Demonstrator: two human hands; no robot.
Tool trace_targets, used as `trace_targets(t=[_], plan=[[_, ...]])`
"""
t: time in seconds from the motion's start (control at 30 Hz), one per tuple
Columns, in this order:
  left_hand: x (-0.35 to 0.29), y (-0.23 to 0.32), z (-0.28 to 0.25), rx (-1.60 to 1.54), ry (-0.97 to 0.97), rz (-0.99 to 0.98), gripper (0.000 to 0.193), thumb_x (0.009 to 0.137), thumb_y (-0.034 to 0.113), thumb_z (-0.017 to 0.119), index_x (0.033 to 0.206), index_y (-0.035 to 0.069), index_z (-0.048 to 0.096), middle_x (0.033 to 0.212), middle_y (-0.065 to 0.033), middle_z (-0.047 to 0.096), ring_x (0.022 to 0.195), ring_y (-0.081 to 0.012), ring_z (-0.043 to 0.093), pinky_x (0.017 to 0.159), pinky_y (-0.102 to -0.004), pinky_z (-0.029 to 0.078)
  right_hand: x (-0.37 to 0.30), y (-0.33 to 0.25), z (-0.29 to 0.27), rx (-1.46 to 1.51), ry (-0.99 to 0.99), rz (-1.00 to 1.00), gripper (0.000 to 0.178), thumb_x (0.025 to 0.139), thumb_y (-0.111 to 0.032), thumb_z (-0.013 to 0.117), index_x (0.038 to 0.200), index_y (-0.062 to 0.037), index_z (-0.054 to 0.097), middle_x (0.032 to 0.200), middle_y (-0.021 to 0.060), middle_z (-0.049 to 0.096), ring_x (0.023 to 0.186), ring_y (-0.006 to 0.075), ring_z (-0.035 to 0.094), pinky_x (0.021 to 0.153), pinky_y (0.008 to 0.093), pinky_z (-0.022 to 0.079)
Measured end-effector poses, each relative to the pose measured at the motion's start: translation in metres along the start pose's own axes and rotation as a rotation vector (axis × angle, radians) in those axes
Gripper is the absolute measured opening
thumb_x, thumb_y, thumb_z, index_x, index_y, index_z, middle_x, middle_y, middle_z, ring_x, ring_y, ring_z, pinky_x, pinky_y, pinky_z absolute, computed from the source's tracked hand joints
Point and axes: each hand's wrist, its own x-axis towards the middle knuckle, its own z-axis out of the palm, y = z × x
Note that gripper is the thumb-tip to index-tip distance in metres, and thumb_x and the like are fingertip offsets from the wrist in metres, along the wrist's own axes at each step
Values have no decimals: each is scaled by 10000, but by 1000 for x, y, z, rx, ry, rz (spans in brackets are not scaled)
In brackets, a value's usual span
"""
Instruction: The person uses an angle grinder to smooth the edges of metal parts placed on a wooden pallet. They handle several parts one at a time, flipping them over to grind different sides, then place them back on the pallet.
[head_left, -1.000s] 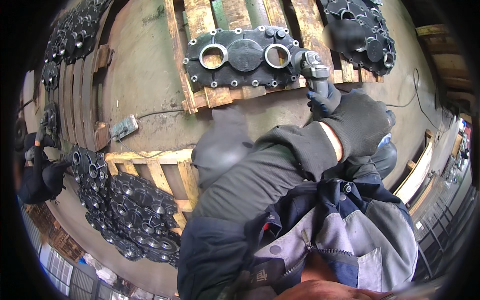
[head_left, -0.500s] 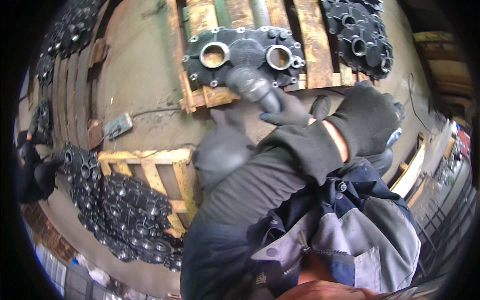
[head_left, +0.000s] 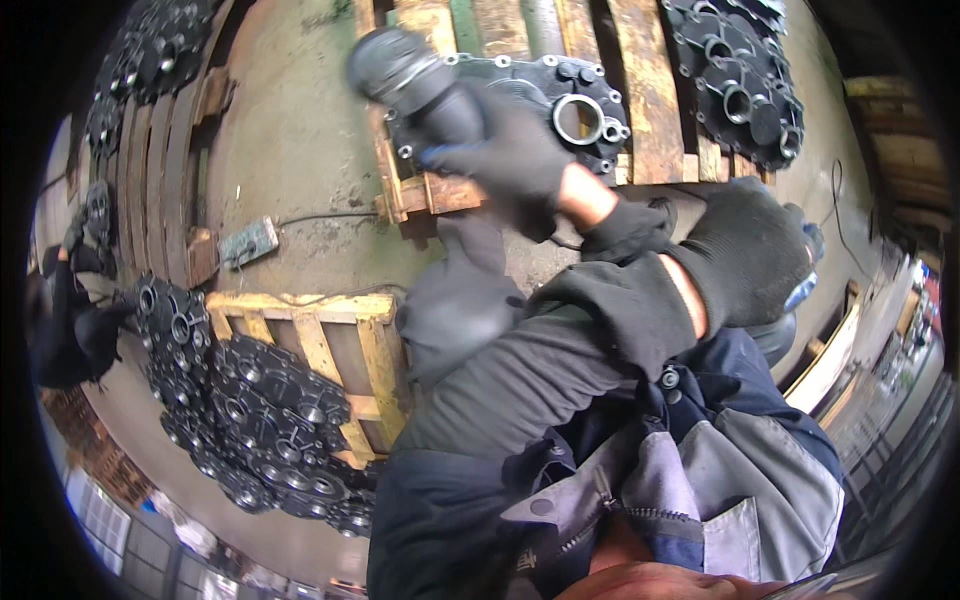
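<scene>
A dark handheld tool with a thick round head (head_left: 402, 75) is in my gloved right hand (head_left: 515, 165), whose fingers wrap its narrower end. The blur hides its exact kind. It is over the left end of a black cast-metal housing cover (head_left: 540, 95), hiding one of its two large round openings; whether it touches cannot be told. This cover lies flat on a wooden pallet (head_left: 640, 95). My left forearm crosses over the right one. My gloved left hand (head_left: 750, 250) is at the right, above my dark leg, its blue-tipped fingers bent and partly hidden.
Similar covers (head_left: 740, 95) stack at the right of the pallet. More covers (head_left: 270, 420) lie beside a yellowish pallet (head_left: 300, 305) at lower left. A small box (head_left: 248, 243) with a cable rests on the floor. Another person (head_left: 75, 320) works at the far left.
My right hand has carried the tool left and away from me, from the cover's near edge to its left end. The left hand stays nearly where it was; the view has shifted slightly.
</scene>
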Motion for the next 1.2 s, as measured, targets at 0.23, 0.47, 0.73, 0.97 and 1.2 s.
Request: trace_targets(t=[0.23,0.47,0.73,0.97,1.2], plan=[[6,6,-11,3,99,21,218,884,240,643,962,107,797,885,-123,773,822,-287,753,760,-506,513,-11,34,-56,250,81,367,505,938,-302,804,1302,7,639,1060,88,724,861,153,692,773,326,594],[7,4,-19,-10,90,15,260,903,306,673,1020,101,781,923,-107,741,840,-262,735,766,-479,513,-9,45,-24,466,-32,485,478,973,-354,801,1242,11,647,959,68,708,754,161,712,646,315,604],[9,3,-20,1,120,7,243,893,301,680,950,100,805,912,-131,748,809,-274,739,745,-495,521,20,25,2,270,-149,504,442,926,-303,792,1205,10,650,959,105,728,814,196,719,724,356,597],[5,-1,-27,-19,95,4,216,879,272,676,964,110,792,874,-123,777,817,-289,762,732,-507,544,22,33,4,-603,-409,240,677,834,-409,806,1302,29,587,1069,247,757,979,393,756,900,458,581],[1,2,-35,-1,88,14,188,863,266,688,938,135,800,858,-113,783,802,-279,767,703,-491,541,-13,15,-31,-869,-495,223,683,823,-403,788,1337,-27,540,1084,295,740,1031,479,718,910,538,556]])
